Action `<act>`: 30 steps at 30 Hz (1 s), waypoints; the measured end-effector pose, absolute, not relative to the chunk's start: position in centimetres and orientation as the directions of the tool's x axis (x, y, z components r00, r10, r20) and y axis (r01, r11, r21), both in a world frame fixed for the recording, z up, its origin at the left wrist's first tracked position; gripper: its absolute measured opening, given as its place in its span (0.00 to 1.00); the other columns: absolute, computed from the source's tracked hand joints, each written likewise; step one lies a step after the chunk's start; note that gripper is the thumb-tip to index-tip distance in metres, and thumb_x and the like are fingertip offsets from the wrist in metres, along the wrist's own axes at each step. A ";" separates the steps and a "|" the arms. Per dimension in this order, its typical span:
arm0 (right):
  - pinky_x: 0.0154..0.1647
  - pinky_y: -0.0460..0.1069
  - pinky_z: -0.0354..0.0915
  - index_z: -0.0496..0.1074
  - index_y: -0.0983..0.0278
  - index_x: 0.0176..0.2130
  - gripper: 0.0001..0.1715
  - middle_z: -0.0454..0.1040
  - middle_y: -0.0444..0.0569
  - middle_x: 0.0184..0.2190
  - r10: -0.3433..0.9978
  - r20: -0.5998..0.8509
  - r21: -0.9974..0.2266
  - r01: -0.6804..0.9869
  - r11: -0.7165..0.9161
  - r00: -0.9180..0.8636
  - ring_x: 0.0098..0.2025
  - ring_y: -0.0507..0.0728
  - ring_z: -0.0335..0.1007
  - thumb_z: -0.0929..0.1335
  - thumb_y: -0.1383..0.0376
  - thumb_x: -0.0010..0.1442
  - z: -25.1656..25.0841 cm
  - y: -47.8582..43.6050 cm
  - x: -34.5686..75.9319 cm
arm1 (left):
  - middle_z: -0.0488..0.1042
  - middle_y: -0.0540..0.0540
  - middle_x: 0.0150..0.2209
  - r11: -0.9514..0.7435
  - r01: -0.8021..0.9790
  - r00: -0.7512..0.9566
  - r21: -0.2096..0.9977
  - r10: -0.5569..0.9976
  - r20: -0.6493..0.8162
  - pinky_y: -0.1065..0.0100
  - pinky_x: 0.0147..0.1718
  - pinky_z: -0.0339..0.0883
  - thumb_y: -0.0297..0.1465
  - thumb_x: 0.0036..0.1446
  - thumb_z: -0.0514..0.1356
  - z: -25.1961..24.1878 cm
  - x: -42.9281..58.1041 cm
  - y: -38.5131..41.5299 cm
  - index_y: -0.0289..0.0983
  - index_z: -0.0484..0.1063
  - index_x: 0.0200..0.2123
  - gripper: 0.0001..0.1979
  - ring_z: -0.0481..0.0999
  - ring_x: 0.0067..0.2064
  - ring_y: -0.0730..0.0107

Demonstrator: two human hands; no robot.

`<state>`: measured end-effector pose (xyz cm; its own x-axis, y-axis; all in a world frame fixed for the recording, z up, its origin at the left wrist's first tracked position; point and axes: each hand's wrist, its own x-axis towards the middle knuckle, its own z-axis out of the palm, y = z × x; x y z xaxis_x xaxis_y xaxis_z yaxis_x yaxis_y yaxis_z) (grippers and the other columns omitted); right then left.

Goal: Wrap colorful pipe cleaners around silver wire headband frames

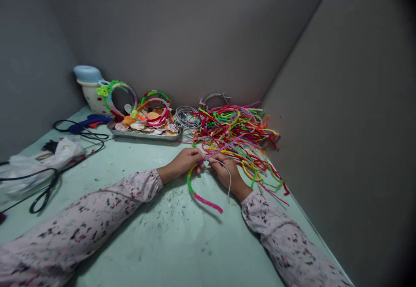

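Observation:
My left hand [184, 160] and my right hand [227, 170] meet at the middle of the pale green table [169, 235], fingers pinched. Between them they grip a curved headband [198, 189]; its near part is wrapped in yellow, green and pink pipe cleaner, and its bare grey end [229, 183] hangs below my right hand. A lilac pipe cleaner [224, 147] runs from my fingers up into the heap of coloured pipe cleaners [237, 131] just behind my hands.
A metal tray [144, 134] with seashells and wrapped headbands sits at the back. Beside it lie bare wire headbands [186, 117]. A blue glue gun [87, 122], black cables, scissors [43, 194], a plastic bag [35, 161] and a lidded pot [89, 85] occupy the left. Grey walls close three sides.

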<state>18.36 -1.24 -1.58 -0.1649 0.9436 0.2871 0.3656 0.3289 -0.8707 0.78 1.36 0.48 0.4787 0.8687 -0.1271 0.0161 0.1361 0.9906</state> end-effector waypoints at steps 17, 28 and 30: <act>0.30 0.47 0.61 0.73 0.62 0.33 0.10 0.70 0.44 0.24 0.933 0.320 -0.850 0.386 0.359 -0.164 0.27 0.53 0.65 0.64 0.61 0.59 -1.5 -1.3 18.5 | 0.72 0.48 0.24 0.113 0.052 0.539 0.992 0.833 -0.123 0.74 0.20 0.62 0.42 0.52 0.61 0.8 0.5 1.4 0.33 0.66 0.28 0.17 0.70 0.20 0.77; 0.33 0.48 0.63 0.73 0.61 0.33 0.07 0.73 0.45 0.28 0.928 0.321 -0.857 0.358 0.370 -0.190 0.31 0.55 0.67 0.64 0.66 0.57 -1.4 -1.1 18.5 | 0.70 0.50 0.23 0.045 0.108 0.517 0.993 0.851 -0.095 0.76 0.18 0.59 0.42 0.54 0.59 0.7 0.8 1.3 0.34 0.65 0.26 0.16 0.67 0.19 0.80; 0.33 0.48 0.62 0.72 0.61 0.33 0.08 0.73 0.45 0.27 0.926 0.325 -0.850 0.370 0.375 -0.192 0.30 0.54 0.67 0.64 0.63 0.58 -1.1 -1.4 18.4 | 0.70 0.51 0.23 0.031 0.112 0.522 0.993 0.848 -0.086 0.76 0.18 0.58 0.42 0.54 0.59 0.6 0.8 1.4 0.34 0.65 0.26 0.16 0.67 0.19 0.80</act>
